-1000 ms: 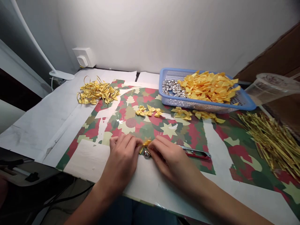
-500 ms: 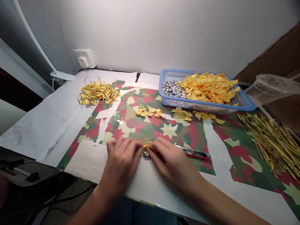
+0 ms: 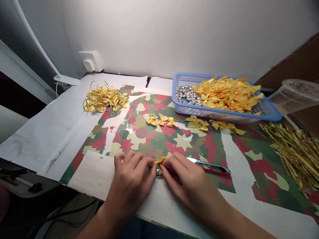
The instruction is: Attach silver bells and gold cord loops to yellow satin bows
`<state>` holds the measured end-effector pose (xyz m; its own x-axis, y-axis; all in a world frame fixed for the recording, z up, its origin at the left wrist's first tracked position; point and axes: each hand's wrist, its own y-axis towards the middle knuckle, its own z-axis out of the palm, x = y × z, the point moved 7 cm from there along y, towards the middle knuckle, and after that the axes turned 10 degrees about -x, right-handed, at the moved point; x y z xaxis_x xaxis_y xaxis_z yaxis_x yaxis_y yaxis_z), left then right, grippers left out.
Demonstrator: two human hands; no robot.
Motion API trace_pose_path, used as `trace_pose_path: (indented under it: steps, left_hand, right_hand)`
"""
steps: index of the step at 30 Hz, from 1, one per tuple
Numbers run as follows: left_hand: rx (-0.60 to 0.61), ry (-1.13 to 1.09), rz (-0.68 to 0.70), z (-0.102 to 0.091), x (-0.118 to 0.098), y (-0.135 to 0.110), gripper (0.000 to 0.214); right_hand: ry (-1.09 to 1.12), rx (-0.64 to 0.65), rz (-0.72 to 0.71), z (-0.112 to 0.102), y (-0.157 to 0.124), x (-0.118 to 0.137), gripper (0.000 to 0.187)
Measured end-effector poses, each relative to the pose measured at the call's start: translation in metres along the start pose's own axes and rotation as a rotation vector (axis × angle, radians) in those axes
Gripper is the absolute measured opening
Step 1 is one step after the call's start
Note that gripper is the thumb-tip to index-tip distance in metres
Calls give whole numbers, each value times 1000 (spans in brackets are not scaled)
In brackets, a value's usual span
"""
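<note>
Standing here, I see 2 hands, the left hand (image 3: pixel 129 182) and the right hand (image 3: pixel 189 182), pinched narrow on a yellow satin bow (image 3: pixel 159 161) and the silver bell (image 3: pixel 159 172) beneath it, at the near edge of the camouflage-patterned mat (image 3: pixel 184 141).
</note>
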<state>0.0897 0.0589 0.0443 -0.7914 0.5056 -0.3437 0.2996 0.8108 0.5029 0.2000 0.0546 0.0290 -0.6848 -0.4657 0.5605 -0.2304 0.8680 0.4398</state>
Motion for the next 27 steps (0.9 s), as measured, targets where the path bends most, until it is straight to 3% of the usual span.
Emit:
trace_pose_path:
  steps: [5, 9, 15, 21, 27]
  left_hand:
    - [50, -45, 32, 4, -1, 0, 15]
    - [38, -71, -5, 3, 4, 0, 12]
    - [-25, -113, 2, -3, 4, 1, 11]
    - [-81, -84, 157, -11, -8, 0, 18]
    - [-162, -73, 263, -17, -17, 2, 13]
  right_hand:
    - [2, 2, 19, 4, -3, -3, 21]
    - [125, 7, 88, 1, 1, -9, 18]
    - [357, -115, 342, -21, 15, -34, 19]
    - [716, 186, 526, -3, 16, -36, 22]
    - [916, 287, 623, 7, 13, -34, 26]
